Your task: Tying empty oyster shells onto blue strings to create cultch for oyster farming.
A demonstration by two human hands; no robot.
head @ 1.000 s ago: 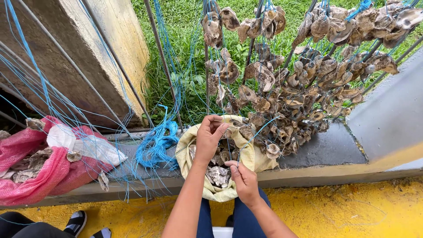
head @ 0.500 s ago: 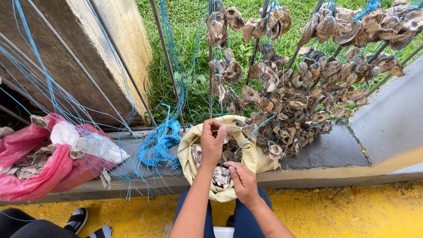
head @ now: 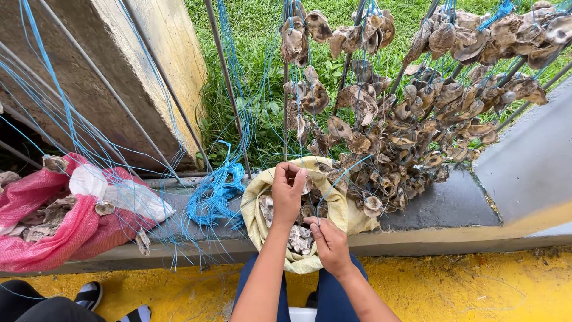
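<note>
A concrete slab [head: 101, 77] leans at the left, grass [head: 256, 71] behind it. Strings of oyster shells [head: 411, 113] hang from slanted rods at the right, crowding down just beside the hands. A pink mesh sack [head: 53, 232] of shells lies on the grey ledge [head: 447, 203], with a bundle of blue cord [head: 214, 194] between it and the yellow sack [head: 333, 203], which sits open on the ledge in front of the person. The left hand [head: 289, 194] is over the sack's mouth, grip pinched on a thin blue line [head: 342, 170]. The right hand [head: 329, 241] is lower, fingers pressed together on the same line, just above the shells [head: 298, 235] inside.
</note>
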